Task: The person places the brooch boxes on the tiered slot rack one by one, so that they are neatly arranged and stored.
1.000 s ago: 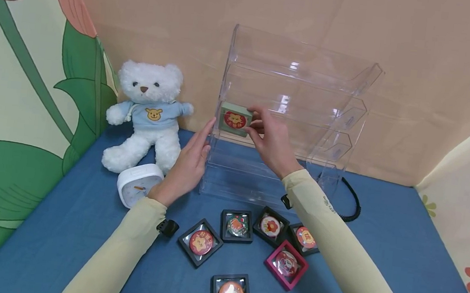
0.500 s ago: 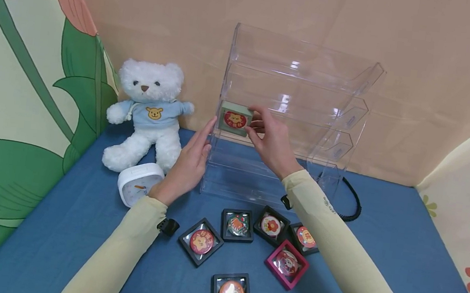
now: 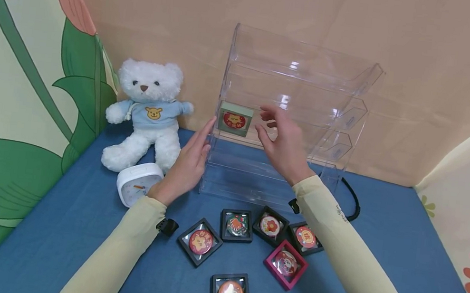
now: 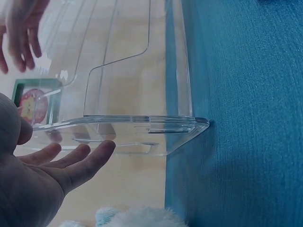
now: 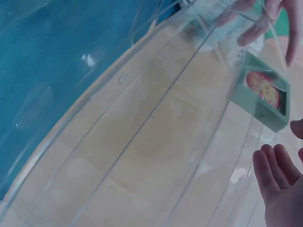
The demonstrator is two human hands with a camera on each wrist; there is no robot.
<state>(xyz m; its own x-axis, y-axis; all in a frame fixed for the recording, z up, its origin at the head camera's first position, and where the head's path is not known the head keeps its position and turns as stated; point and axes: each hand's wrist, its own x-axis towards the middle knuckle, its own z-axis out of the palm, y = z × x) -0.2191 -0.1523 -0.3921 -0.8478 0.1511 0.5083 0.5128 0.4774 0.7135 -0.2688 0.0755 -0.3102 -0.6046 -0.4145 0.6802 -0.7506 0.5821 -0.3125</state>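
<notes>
A green square display case [image 3: 235, 119] with a round red badge stands at the left end of a middle tier of the clear acrylic rack [image 3: 302, 79]. My right hand [image 3: 282, 144] is just to the right of the case, apart from it, its fingers loosely bent around nothing. In the right wrist view a gap shows between the fingertips and the green case [image 5: 262, 94]. My left hand [image 3: 185, 165] lies along the rack's left side, fingers straight. The left wrist view shows those fingers [image 4: 87, 165] beside the clear side panel.
On the blue cloth before the rack lie several black-framed badge cases [image 3: 201, 242] and a magenta one [image 3: 286, 264]. A white teddy bear [image 3: 148, 113] sits left, behind a white clock [image 3: 139, 185]. A black coiled cord [image 3: 354, 202] lies at the rack's right.
My right hand has let go of the green case and moved a little to the right. The case stays on the tier. My left hand has not moved.
</notes>
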